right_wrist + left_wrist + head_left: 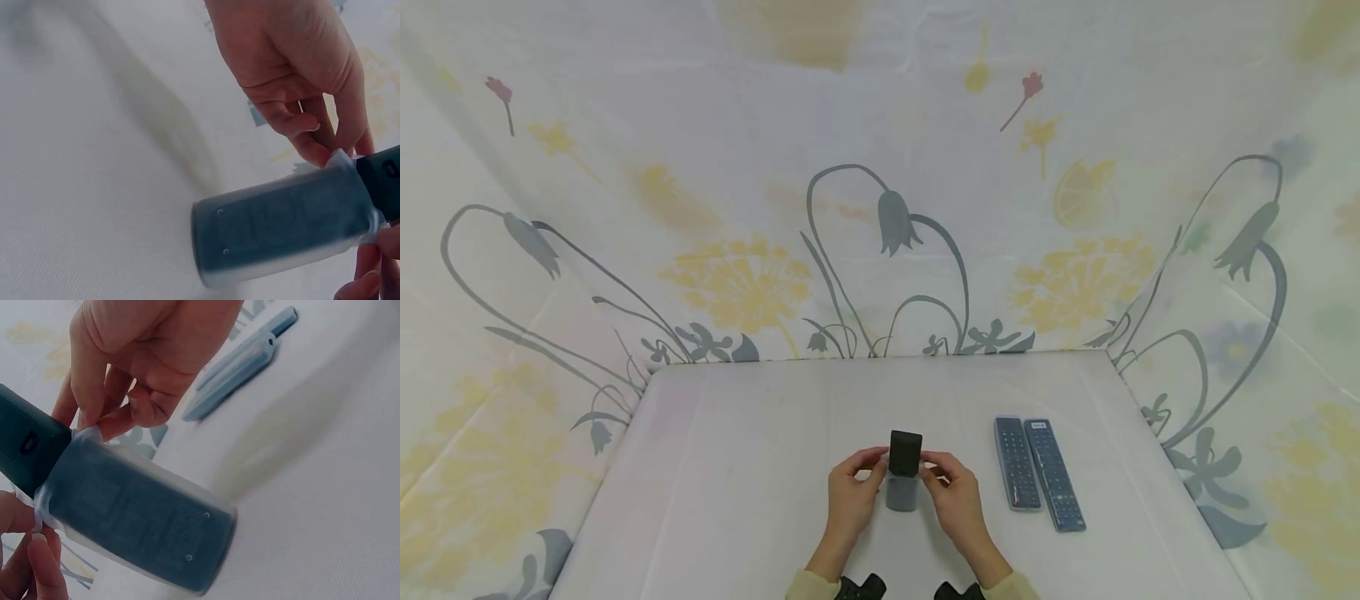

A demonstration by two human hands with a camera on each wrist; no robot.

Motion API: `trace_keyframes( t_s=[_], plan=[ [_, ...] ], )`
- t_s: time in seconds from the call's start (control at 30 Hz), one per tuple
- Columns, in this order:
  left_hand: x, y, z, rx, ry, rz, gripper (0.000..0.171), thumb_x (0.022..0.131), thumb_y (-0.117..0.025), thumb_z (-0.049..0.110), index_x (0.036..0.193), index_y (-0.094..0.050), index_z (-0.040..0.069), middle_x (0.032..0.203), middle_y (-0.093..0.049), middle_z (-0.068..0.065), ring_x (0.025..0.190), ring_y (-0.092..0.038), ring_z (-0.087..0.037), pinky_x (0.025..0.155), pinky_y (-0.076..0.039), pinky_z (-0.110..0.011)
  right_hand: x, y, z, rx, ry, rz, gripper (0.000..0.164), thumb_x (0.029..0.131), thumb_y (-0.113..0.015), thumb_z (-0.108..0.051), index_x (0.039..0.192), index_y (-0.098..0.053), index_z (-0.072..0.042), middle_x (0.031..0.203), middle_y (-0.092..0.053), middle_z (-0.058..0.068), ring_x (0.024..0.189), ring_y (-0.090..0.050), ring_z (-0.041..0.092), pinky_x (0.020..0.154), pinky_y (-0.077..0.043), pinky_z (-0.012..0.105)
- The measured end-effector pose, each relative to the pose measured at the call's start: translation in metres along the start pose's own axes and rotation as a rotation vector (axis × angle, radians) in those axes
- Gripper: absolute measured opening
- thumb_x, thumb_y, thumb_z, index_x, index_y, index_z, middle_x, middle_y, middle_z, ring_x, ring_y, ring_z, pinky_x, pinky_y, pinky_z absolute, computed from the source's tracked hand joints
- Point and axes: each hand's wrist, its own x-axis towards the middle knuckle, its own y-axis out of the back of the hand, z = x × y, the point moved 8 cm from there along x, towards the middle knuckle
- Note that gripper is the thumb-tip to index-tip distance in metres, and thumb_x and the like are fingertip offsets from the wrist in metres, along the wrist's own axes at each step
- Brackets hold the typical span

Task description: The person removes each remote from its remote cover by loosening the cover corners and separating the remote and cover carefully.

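Observation:
A dark remote control (pixel 906 452) stands upright over the table, its lower part inside a frosted, translucent sleeve (pixel 137 509). Its bare upper end, with a small latch mark on the back, sticks out past the sleeve's mouth. On the left side, my left hand (pixel 853 497) pinches the sleeve's rim between thumb and fingers. My right hand (pixel 956 497) pinches the opposite side of that rim, bunching the soft material in the right wrist view. Through the sleeve a faint printed label and two small dots show near the closed end.
Two remote controls lie side by side to the right of my hands: a shorter one (pixel 1018 463) and a longer one (pixel 1055 475), both bluish. The white table (pixel 760 467) meets flower-printed cloth walls (pixel 850 275) at its back and sides.

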Motion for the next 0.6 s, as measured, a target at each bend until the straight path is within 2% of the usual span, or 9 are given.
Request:
trace_keyframes(
  t_s=[0.17, 0.4, 0.6],
  plan=[
    [0.0004, 0.0007, -0.0086, 0.017, -0.026, -0.011, 0.02, 0.086, -0.074, -0.001, 0.1, -0.079, 0.012, 0.088, -0.071, -0.002, 0.081, -0.062, -0.012, 0.053, -0.045, -0.019, -0.0002, -0.0007, 0.0038, -0.034, 0.003, -0.009, 0.028, 0.087, -0.065, 0.011, 0.109, -0.073, -0.005, 0.106, -0.071, 0.008, 0.087, -0.064, 0.017, 0.074, -0.052, 0.026],
    [-0.0007, 0.0024, -0.0074, 0.076, -0.11, -0.019, 0.016, 0.086, -0.076, 0.006, 0.098, -0.079, 0.015, 0.087, -0.072, -0.002, 0.082, -0.063, -0.011, 0.065, -0.049, -0.024, -0.0006, -0.0018, 0.0064, -0.048, 0.019, -0.017, 0.028, 0.087, -0.065, 0.01, 0.109, -0.072, -0.006, 0.106, -0.071, 0.007, 0.086, -0.063, 0.018, 0.072, -0.051, 0.026],
    [-0.0007, 0.0019, -0.0085, 0.099, -0.153, -0.034, 0.019, 0.085, -0.074, 0.001, 0.097, -0.079, 0.015, 0.083, -0.071, 0.002, 0.079, -0.062, -0.009, 0.06, -0.048, -0.021, -0.002, -0.0035, 0.0073, -0.058, 0.034, -0.037, 0.028, 0.087, -0.063, 0.012, 0.108, -0.071, -0.004, 0.106, -0.07, 0.008, 0.086, -0.062, 0.019, 0.072, -0.051, 0.026]
  ],
)
